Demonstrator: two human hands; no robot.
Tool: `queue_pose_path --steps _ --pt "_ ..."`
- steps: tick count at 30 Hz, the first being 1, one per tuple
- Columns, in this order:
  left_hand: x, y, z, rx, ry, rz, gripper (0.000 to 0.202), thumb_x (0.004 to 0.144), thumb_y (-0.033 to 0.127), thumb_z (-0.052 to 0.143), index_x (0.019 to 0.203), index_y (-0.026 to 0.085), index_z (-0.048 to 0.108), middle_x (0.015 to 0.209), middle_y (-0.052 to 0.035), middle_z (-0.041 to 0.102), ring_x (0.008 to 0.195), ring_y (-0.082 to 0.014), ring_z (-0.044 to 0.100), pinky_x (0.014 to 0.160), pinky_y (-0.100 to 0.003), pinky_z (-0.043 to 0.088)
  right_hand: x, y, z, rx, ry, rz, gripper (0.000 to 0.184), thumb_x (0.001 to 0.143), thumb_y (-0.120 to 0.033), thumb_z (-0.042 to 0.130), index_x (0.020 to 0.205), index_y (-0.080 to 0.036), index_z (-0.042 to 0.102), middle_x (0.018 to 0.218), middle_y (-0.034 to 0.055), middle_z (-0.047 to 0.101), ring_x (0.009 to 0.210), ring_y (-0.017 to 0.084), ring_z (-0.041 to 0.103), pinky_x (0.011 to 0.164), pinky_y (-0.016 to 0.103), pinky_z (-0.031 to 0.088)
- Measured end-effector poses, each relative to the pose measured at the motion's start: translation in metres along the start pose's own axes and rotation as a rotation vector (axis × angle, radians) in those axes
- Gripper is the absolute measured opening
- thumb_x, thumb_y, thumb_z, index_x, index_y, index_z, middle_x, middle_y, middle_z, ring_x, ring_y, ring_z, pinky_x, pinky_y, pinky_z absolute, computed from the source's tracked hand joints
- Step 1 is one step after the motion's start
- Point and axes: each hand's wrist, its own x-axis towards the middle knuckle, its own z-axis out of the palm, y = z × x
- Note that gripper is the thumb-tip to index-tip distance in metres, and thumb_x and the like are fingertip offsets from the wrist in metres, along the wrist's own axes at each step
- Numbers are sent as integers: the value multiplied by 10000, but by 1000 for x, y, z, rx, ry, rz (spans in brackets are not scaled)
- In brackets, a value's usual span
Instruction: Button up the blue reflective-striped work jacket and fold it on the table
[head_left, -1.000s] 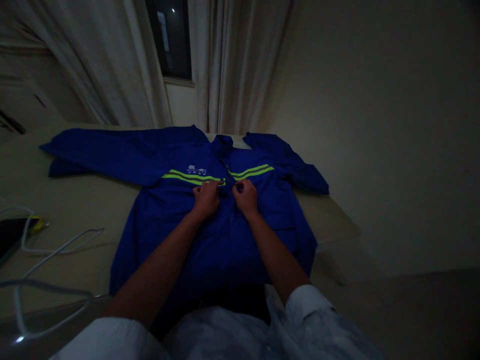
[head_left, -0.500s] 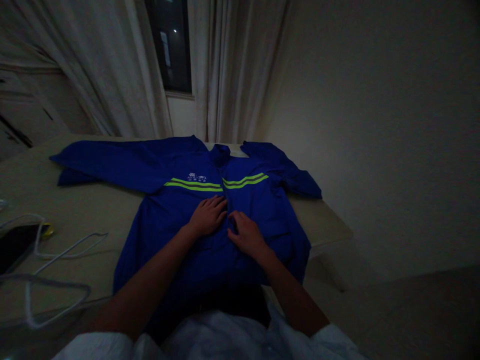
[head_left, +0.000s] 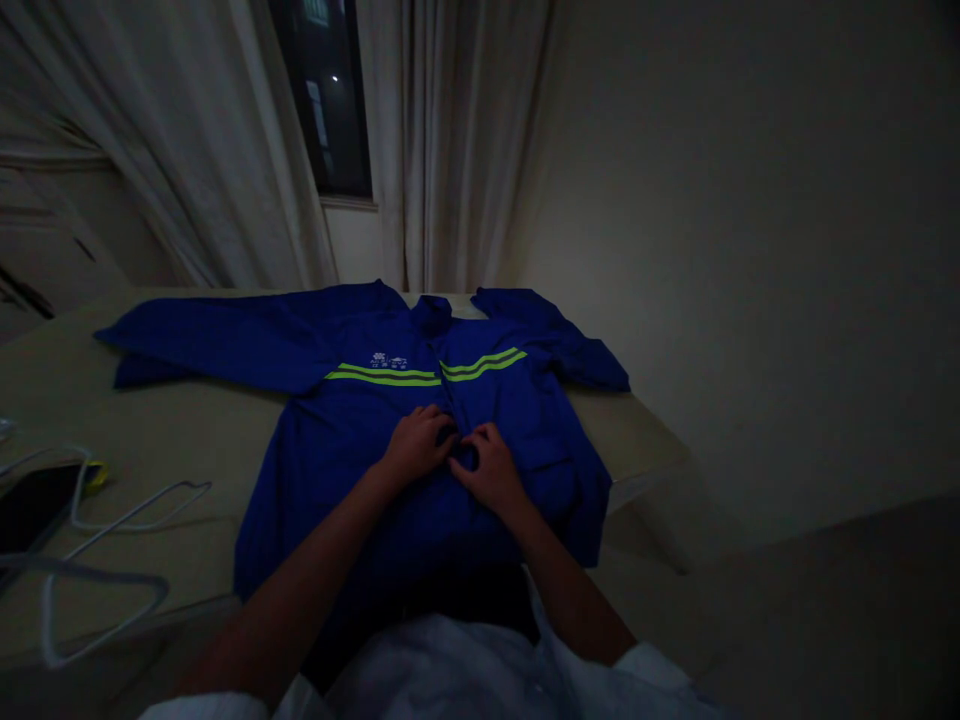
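A blue work jacket (head_left: 315,430) lies front side up, its collar at the far side and its sleeves spread. Yellow-green stripes cross the chest, and white lettering sits above the left one. At the front opening, below the stripes, my left hand (head_left: 420,443) has its fingers curled and closed on the edge of the cloth. Close beside it, my right hand (head_left: 491,470) pinches the same opening between thumb and fingers. The exact bit of cloth between the fingertips is too dark to make out.
The jacket rests on a pale table (head_left: 202,430). At the left lie a dark phone-like object (head_left: 34,505) and a looped white cable (head_left: 112,530). Curtains (head_left: 457,150) and a dark window (head_left: 322,100) stand behind; a bare wall (head_left: 712,250) is on the right.
My left hand has gone from lying flat with fingers spread to curling at the jacket's opening. My right fingers have come closer to it. The view has shifted slightly.
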Motion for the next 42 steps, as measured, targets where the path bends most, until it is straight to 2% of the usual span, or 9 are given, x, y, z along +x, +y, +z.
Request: queue_pose_path --steps 3,7,10,13,17,25,31,36,42 --pt "-1 -1 5 -50 27 -18 200 963 341 614 1100 268 739 1120 -71 697 1057 -267 611 869 -400 452 3 -9 -5 -126 -75 31 208 830 -257 777 1005 -183 694 1087 67 601 1019 205 649 958 327 529" --pt "-2 -9 7 -190 20 25 182 965 302 599 1057 279 755 1145 -54 717 1060 -249 621 909 -410 436 8 -29 -11 -423 -199 47 129 930 -266 651 1021 -188 699 1098 90 630 984 219 658 839 317 524" --pt "-3 -13 5 -243 -4 64 211 967 259 550 1038 271 748 1154 -45 735 1076 -243 630 940 -420 416 10 -38 -13 -550 -219 83 150 952 -284 614 1034 -198 704 1107 94 647 967 220 671 752 299 504" --pt "-7 -17 -1 -289 -44 111 249 951 232 519 1069 272 734 1135 -34 740 1072 -234 641 994 -429 390 10 -38 -15 -569 -216 94 161 973 -311 595 1039 -212 702 1118 73 659 923 193 683 711 279 485" --pt "-13 -20 -6 -291 -89 150 241 885 299 612 1106 261 700 1166 -36 720 1131 -259 617 1045 -445 354 7 -31 -16 -570 -226 62 170 993 -328 579 1050 -220 697 1142 52 665 905 171 689 727 267 485" --pt "-17 -15 -7 -193 -27 200 116 888 299 590 944 220 655 953 -44 710 959 -241 618 914 -425 342 9 -43 -9 -683 -232 -1 155 998 -265 560 1109 -207 652 1136 79 646 1012 191 668 775 266 508" --pt "-20 -9 -16 -134 21 276 63 870 243 572 859 212 626 909 -45 682 936 -235 596 893 -434 333 13 -49 -9 -690 -243 13 177 966 -275 617 1138 -241 641 1138 75 636 991 208 673 756 287 507" --pt "-19 -10 -17 -123 7 236 130 890 243 560 936 232 681 937 -46 675 969 -240 578 908 -446 341 18 -40 -5 -642 -225 38 149 967 -246 592 1100 -252 658 1136 83 634 950 211 679 710 289 482" --pt "-21 -11 -13 -125 -7 177 183 895 236 565 983 256 724 1011 -54 686 1028 -252 573 929 -448 338 13 -26 6 -561 -131 100 127 962 -234 565 1032 -229 671 1093 65 646 886 183 664 704 273 455"
